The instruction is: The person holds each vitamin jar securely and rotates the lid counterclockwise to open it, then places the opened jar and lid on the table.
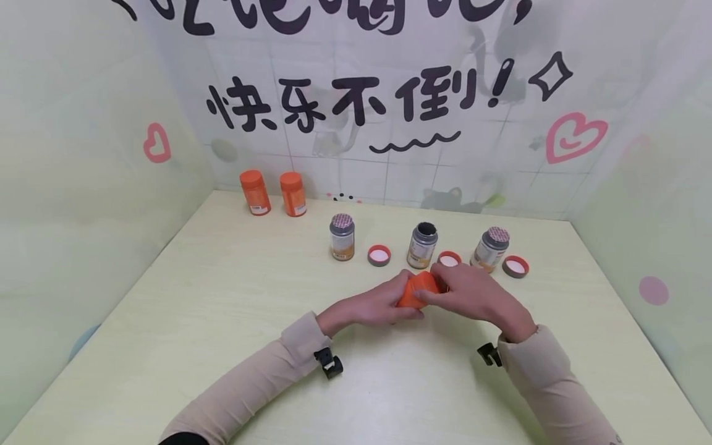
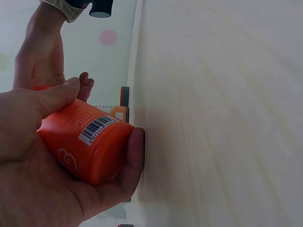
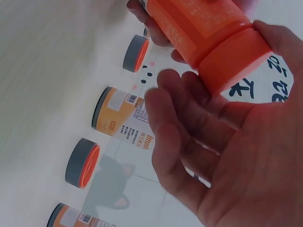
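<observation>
An orange jar (image 2: 97, 146) with a barcode label is held tilted above the table, in front of the row of grey jars. My left hand (image 1: 382, 304) grips its body, with the thumb along the side and fingers under the base in the left wrist view. At the other end, my right hand (image 1: 473, 292) has its thumb and index finger on the orange lid (image 3: 236, 61). The other right fingers are bent loosely below the lid in the right wrist view. The lid sits on the jar.
Two more orange jars (image 1: 255, 194) stand at the back left of the table (image 1: 222, 278). Three grey jars stand towards the back: the left jar (image 1: 342, 238) and right jar (image 1: 491, 250) have patterned tops, the middle jar (image 1: 421, 247) an open mouth. Upturned lids (image 1: 379, 255) lie beside them.
</observation>
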Available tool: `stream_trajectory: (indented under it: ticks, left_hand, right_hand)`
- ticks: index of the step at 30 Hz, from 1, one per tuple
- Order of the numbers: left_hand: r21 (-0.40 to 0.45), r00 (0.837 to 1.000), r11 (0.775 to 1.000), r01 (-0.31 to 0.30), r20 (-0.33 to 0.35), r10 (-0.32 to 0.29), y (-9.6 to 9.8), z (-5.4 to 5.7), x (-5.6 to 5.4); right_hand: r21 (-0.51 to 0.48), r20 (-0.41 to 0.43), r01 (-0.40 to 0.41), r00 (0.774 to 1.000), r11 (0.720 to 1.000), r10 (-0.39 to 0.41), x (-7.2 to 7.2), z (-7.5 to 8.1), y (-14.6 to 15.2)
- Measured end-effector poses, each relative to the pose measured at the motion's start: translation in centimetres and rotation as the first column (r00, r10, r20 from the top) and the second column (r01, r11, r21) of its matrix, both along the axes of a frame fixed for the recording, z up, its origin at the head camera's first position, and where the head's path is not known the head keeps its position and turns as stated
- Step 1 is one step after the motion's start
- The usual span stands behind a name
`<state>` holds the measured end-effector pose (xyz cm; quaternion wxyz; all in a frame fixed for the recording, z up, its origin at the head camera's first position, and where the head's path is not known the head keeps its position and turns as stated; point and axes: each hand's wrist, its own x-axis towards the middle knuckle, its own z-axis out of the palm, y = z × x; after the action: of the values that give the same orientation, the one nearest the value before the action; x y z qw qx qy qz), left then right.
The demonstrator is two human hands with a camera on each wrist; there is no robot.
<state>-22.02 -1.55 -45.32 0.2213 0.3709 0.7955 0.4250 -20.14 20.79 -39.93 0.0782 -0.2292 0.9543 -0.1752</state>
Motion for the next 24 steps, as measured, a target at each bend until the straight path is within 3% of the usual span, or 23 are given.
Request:
stream_trajectory:
  ticks: [5, 11, 14, 19, 24]
  left_hand:
    - [-0.007, 1.0, 1.0, -0.002, -0.011, 0.001, 0.06, 0.12, 0.1]
    - [-0.021, 1.0, 1.0, -0.003, -0.012, 0.003, 0.17, 0.02, 0.06]
    - [-0.025, 1.0, 1.0, -0.004, -0.008, 0.004, 0.14, 0.03, 0.1]
    - [-0.019, 1.0, 1.0, -0.002, -0.015, 0.002, 0.08, 0.13, 0.19]
    - [-0.018, 1.0, 1.0, -0.002, -0.022, 0.001, 0.07, 0.18, 0.25]
  right_hand:
    - [-0.032, 0.022, -0.071, 0.997, 0.997, 0.072, 0.0, 0.4, 0.32]
    - [-0.017, -0.015, -0.004, 1.0, 1.0, 0.004, 0.06, 0.33, 0.09]
    - [0.012, -0.023, -0.009, 1.0, 1.0, 0.009, 0.03, 0.23, -0.01]
    - [0.005, -0.007, -0.069, 0.998, 0.998, 0.069, 0.05, 0.32, 0.11]
    - [-0.064, -0.011, -0.117, 0.993, 0.991, 0.116, 0.16, 0.52, 0.06]
